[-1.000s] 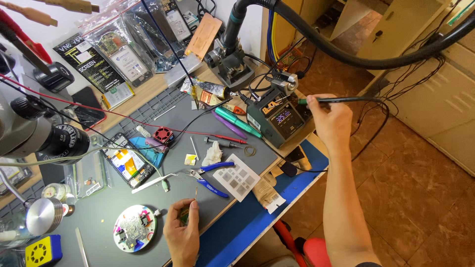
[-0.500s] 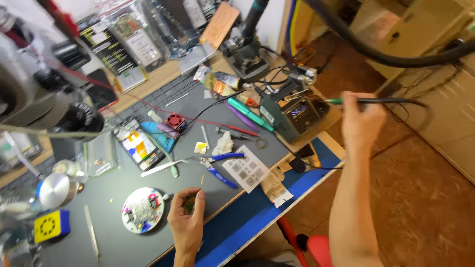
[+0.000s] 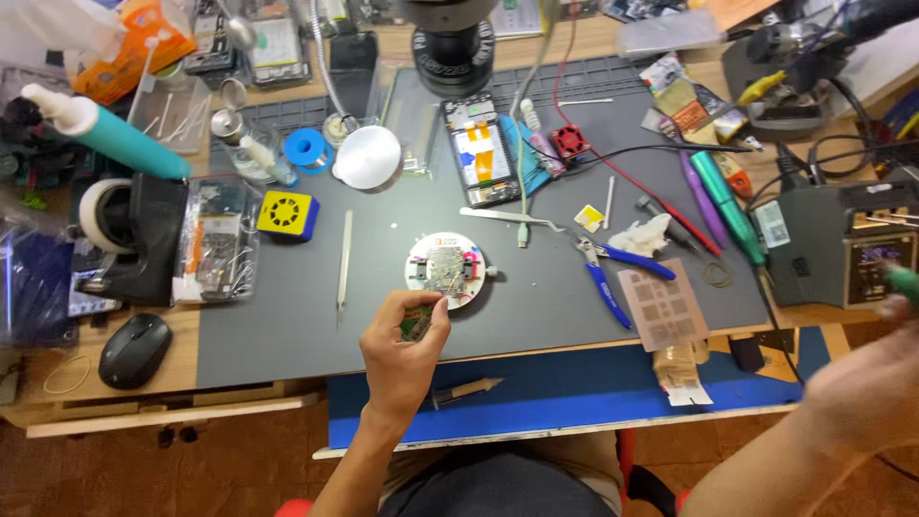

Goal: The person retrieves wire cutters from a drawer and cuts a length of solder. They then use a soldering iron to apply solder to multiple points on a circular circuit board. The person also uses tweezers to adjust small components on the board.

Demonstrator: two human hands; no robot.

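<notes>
My left hand (image 3: 402,347) pinches a small green circuit board (image 3: 417,324) just below a round white holder (image 3: 445,270) that carries another board, near the front edge of the grey mat (image 3: 287,316). My right hand (image 3: 871,388) is blurred at the far right, below the soldering station (image 3: 852,254). It grips a soldering iron handle whose green end (image 3: 900,280) shows above the fingers.
Blue-handled pliers (image 3: 608,270), tweezers (image 3: 343,263), an opened phone (image 3: 481,153), a yellow-blue box (image 3: 288,214), a perforated stencil (image 3: 662,308) and a syringe (image 3: 464,391) lie around. A mouse (image 3: 135,348) and a tape dispenser (image 3: 134,235) stand left. A microscope head (image 3: 453,43) hangs above.
The view has swung so the bench lies square in front of me. My right hand with the iron came down from near the station toward the lower right. My left hand stays by the round holder.
</notes>
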